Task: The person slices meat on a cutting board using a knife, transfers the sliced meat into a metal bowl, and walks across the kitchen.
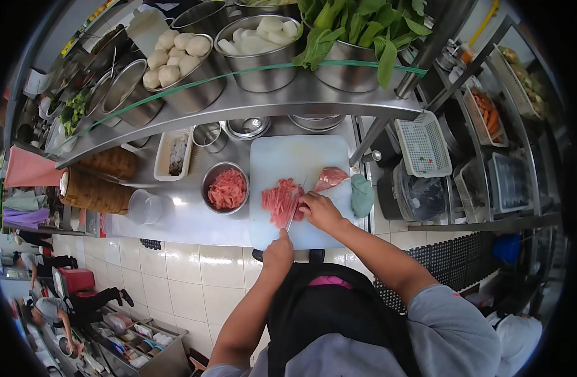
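Strips of raw red meat (277, 200) lie in a pile on a white cutting board (269, 157). My left hand (279, 252) is closed round the handle of a knife (291, 217), whose blade lies at the right side of the pile. Fingers bent, my right hand (318, 210) presses on meat beside the blade. A larger meat piece (330, 178) sits to the upper right, next to a green cloth (362, 196) at the board's edge. Left of the board, a steel bowl (207, 196) holds more meat strips.
A steel shelf (251, 105) crosses above the board, bearing pots of vegetables. A white tray (161, 164) and a clear container (145, 207) stand to the left. Racks with baskets (425, 146) are at the right. Other people (53, 309) are at the lower left.
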A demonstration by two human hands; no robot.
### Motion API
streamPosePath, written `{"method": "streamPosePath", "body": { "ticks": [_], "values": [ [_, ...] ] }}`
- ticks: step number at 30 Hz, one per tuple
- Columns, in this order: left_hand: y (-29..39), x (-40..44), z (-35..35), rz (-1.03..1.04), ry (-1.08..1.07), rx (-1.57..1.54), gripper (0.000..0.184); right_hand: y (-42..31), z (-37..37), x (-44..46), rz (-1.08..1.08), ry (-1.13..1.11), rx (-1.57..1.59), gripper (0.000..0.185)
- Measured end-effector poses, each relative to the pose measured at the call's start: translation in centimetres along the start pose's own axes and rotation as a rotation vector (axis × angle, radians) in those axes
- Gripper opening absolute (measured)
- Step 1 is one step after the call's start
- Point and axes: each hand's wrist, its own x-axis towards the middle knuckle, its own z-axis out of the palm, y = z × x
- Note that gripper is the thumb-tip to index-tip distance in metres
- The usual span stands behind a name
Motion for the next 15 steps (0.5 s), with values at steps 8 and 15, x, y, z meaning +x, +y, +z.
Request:
{"method": "streamPosePath", "body": {
  "ticks": [8, 15],
  "values": [
    [-2.5, -3.9, -0.9, -0.017, -0.063, -0.099, 0.019, -0.1, 0.3, -0.3, 0.027, 0.009, 0.041, 0.016],
    [-1.2, -3.6, -5.5, 0.029, -0.05, -0.007, 0.019, 0.2, -0.1, -0.7, 0.058, 0.013, 0.098, 0.016]
  ]
}}
